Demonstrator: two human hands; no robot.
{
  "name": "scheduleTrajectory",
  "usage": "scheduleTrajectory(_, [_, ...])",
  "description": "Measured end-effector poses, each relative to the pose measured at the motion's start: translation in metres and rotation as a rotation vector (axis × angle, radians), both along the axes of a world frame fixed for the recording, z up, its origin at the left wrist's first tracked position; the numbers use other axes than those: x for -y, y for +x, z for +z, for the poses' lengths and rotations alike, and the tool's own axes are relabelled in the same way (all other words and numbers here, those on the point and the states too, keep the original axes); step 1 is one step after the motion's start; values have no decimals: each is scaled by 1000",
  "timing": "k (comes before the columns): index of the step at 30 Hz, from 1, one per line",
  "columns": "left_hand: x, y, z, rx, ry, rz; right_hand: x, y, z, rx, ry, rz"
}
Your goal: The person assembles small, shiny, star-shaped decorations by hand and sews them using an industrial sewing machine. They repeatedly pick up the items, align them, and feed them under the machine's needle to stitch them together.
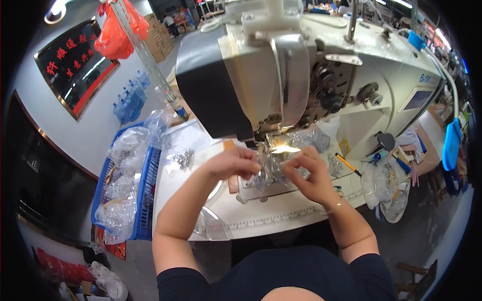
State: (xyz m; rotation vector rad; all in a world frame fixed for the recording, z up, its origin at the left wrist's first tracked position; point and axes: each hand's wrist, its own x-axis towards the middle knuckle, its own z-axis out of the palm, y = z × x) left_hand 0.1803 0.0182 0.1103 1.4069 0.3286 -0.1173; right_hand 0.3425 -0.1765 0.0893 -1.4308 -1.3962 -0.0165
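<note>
A large white sewing machine [374, 30] stands in front of me, its lamp shining on the needle area [266, 145]. At the left of the needle, my left hand [235, 163] is closed in a pinch on a thin transparent plastic piece [273, 168]. My right hand [314, 176] is on the other side, thumb and fingers curled together beside the same plastic. Whether its fingertips grip the plastic is hard to see, since glare and the piece's transparency blur the edge. The plastic lies over the machine's bed, under the needle.
A blue basket [145, 200] of transparent plastic pieces stands left of the white table [251, 226]. Small shiny pieces [182, 159] lie on the table near my left forearm. A yellow marker [348, 164] and a plastic bag [377, 180] are at the right.
</note>
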Motion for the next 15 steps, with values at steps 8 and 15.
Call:
scheduleTrajectory(8, [78,-62,-59,108,-83,258,109,50,-116,272,-291,-218])
scheduleTrajectory(15, [83,-77,-66,84,-59,316,91,40,-108,-3,-168,-301])
